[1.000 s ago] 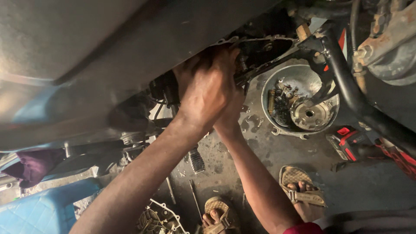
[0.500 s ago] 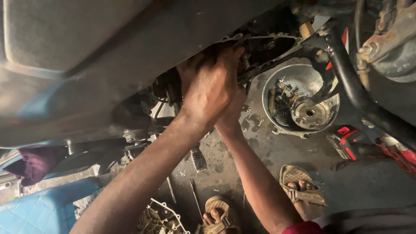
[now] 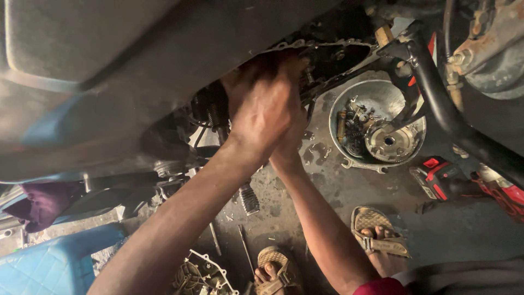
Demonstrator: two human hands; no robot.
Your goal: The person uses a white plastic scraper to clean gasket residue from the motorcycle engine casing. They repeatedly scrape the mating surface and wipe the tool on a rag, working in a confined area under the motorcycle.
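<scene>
Greasy metal engine casing point(image 3: 327, 60), centre-top of frame, is lying with its long axis tilting up to the right, its open side facing the camera; that's where both hands are working. Left hand point(image 3: 265, 112) is sitting on top, fingers curled together against the casing edge. Right hand point(image 3: 292, 139) is mostly hiding beneath it, so I cannot tell its finger state. Dark seat point(image 3: 109, 65) is filling the upper left and overhanging the engine. Black frame tube point(image 3: 453, 114) is crossing upper right, partly blocking the steel bowl point(image 3: 341, 106) of small parts on the floor. Red power tool point(image 3: 445, 177) is lying right of centre. Footpeg point(image 3: 249, 198) is sitting between the forearms; sandalled feet point(image 3: 379, 237) at the bottom.
</scene>
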